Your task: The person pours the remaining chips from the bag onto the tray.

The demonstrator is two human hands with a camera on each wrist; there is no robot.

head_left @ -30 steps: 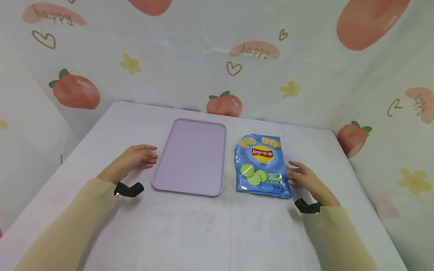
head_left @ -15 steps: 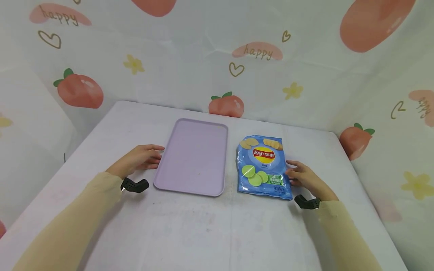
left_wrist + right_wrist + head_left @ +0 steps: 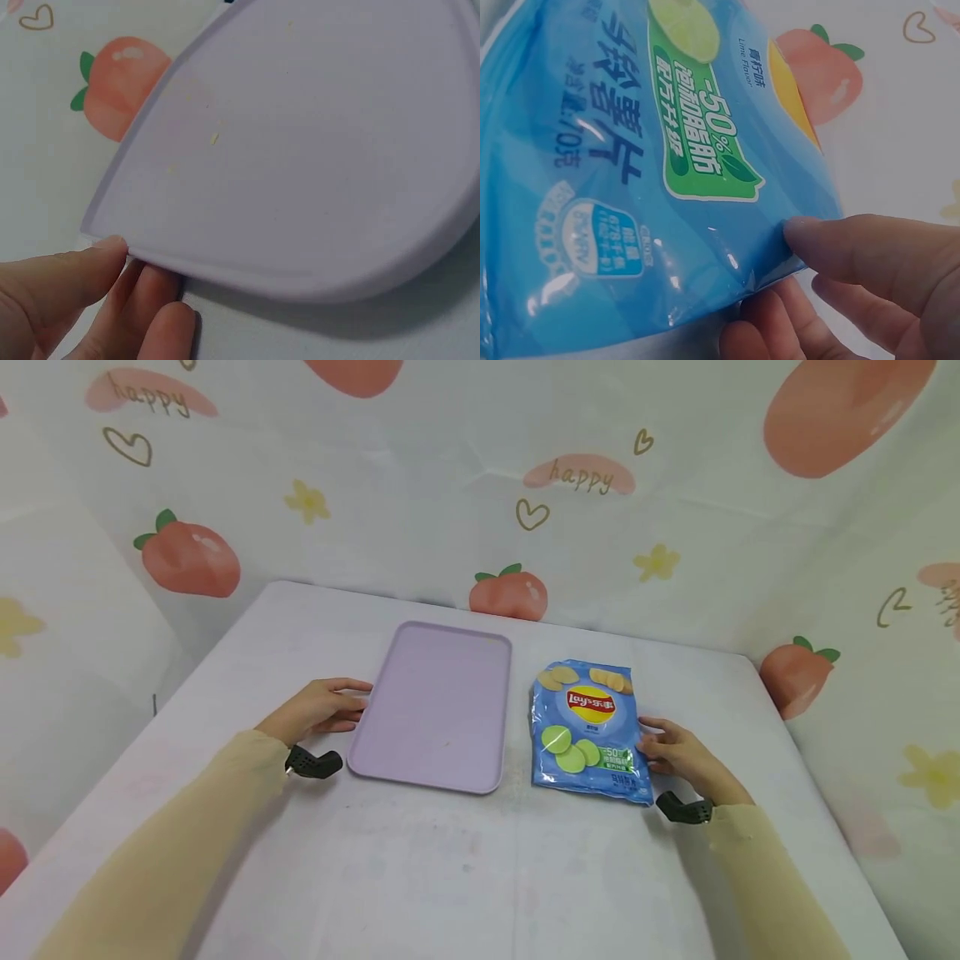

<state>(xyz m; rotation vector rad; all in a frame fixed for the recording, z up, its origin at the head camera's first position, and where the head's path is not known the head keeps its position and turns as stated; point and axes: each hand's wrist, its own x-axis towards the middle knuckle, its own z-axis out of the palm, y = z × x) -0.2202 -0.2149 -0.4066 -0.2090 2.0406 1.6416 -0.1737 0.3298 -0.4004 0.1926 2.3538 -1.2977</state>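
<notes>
A lilac rectangular tray [image 3: 431,710] lies on the table, left of centre. At its left edge my left hand [image 3: 322,706] pinches the rim; in the left wrist view the thumb [image 3: 105,259] is on the rim and fingers [image 3: 161,292] are under it. To the right of the tray is a blue bag of Lay's lime potato chips [image 3: 555,768], lying flat with its front up. My right hand [image 3: 686,760] grips the bag's right edge. In the right wrist view its thumb [image 3: 847,244] presses on top, and the other fingers tuck partly out of sight beneath.
A white cloth covers the table [image 3: 420,877]. Behind it hangs a backdrop [image 3: 420,510] printed with peaches, hearts and flowers, which also runs along both sides. Small yellow crumbs [image 3: 214,138] dot the tray. Each wrist wears a black camera mount [image 3: 313,763].
My left hand has moved right to the tray's left edge and taken hold of its rim. The right hand has closed in on the bag's edge. The whole head view has shifted slightly.
</notes>
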